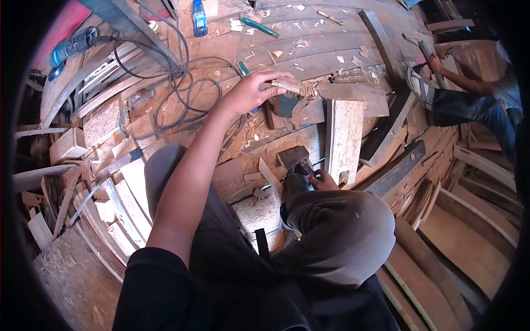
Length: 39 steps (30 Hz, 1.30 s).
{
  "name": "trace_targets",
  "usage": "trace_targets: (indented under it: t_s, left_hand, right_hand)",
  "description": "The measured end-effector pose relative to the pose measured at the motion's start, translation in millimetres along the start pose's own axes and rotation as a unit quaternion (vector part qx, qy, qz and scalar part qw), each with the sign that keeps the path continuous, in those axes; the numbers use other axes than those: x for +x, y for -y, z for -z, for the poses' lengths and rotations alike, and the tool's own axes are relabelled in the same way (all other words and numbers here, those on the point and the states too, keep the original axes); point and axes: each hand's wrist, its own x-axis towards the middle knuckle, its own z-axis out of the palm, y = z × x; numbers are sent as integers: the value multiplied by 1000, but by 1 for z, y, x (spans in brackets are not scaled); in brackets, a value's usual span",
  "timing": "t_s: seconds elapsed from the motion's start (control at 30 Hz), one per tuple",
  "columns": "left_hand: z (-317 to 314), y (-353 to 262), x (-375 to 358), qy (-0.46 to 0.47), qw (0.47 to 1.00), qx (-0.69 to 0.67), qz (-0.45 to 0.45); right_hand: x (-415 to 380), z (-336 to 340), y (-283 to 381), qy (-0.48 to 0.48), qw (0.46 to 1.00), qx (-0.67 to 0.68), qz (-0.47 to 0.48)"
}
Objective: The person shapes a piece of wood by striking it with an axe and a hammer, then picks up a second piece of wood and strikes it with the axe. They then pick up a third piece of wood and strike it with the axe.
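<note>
My left hand (255,92) reaches forward over the floor, its thumb and fingers closed around a short piece of wood (292,86) with a splintered end. Lower and to the right, my right hand (324,180) grips the dark handle of a hammer (293,158) beside my shin. The hammer's blocky head points up and left. Between and beyond the hands, a pale wooden beam (345,135) stands close to the right hand. A dark green piece (285,106) lies just below the splintered wood.
A black cable (179,71) coils on the left near a blue power tool (74,46). A blue bottle (199,19) stands at the back. Curved boards (127,193) are stacked at left, more planks (469,237) at right. Another person's hand (436,64) works at the far right.
</note>
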Motion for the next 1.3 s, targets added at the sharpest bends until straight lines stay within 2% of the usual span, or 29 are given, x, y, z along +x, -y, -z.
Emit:
trace_targets:
  t_s: [0.03, 0.1, 0.17, 0.27, 0.33, 0.37, 0.47, 0.53, 0.6, 0.67, 0.7, 0.8, 0.87, 0.93, 0.97, 1.0, 1.03, 1.13, 1.27, 1.3]
  left_hand:
    - [0, -1, 1, 4, 1000, -4, 8]
    - [-2, 1, 5, 5, 1000, 8, -11]
    - [-6, 3, 8, -2, 999, 25, -33]
    - [-4, 5, 10, -21, 997, 68, -42]
    - [-5, 0, 10, -20, 995, 91, -21]
    - [-2, -3, 11, 1, 996, 83, 37]
    - [4, -1, 9, -3, 994, 105, 39]
    - [3, 16, 10, -19, 996, 92, -1]
    - [1, 25, 9, -38, 996, 65, -41]
    - [4, 20, 6, -37, 994, 103, -10]
    - [6, 18, 5, -37, 992, 122, 5]
    - [7, 18, 6, -35, 995, 93, -2]
    - [6, 16, 5, -36, 996, 84, 4]
    - [5, 17, 5, -37, 996, 77, 1]
    - [2, 21, 5, -38, 997, 74, -6]
    - [3, 18, 5, -37, 997, 72, -13]
    - [-1, 12, 3, -62, 992, 106, -29]
    - [-7, 10, 7, -49, 991, 105, -63]
    - [-8, -1, 11, -25, 992, 117, -37]
    - [-9, -1, 10, -21, 992, 124, -30]
  right_hand:
    - [-14, -5, 9, 57, 984, 167, -23]
    - [-31, -12, 13, 75, 960, 267, -47]
    - [-49, -17, 12, 37, 954, 295, -48]
    - [-71, -2, 25, -78, 960, 269, -3]
    - [-94, 21, 58, -149, 963, 219, 57]
    - [-110, 36, 80, -166, 963, 192, 91]
    - [-179, 81, 154, -193, 954, 103, 207]
    - [-224, 108, 196, -264, 922, 25, 283]
    - [-255, 122, 235, -327, 846, -25, 420]
    - [-267, 117, 268, -353, 798, 62, 484]
    - [-263, 122, 274, -304, 789, 85, 527]
    - [-238, 94, 292, -307, 784, 144, 520]
    - [-210, 77, 281, -275, 849, 38, 449]
    - [-173, 64, 257, -113, 949, 82, 283]
    - [-162, 64, 253, -98, 962, 21, 254]
    - [-153, 62, 250, -85, 970, -37, 224]
    - [-151, 61, 249, -101, 955, -73, 268]
    - [-174, 66, 258, -72, 982, -38, 172]
    - [-176, 63, 249, -59, 972, 56, 222]
    - [-186, 60, 260, -118, 960, 39, 253]
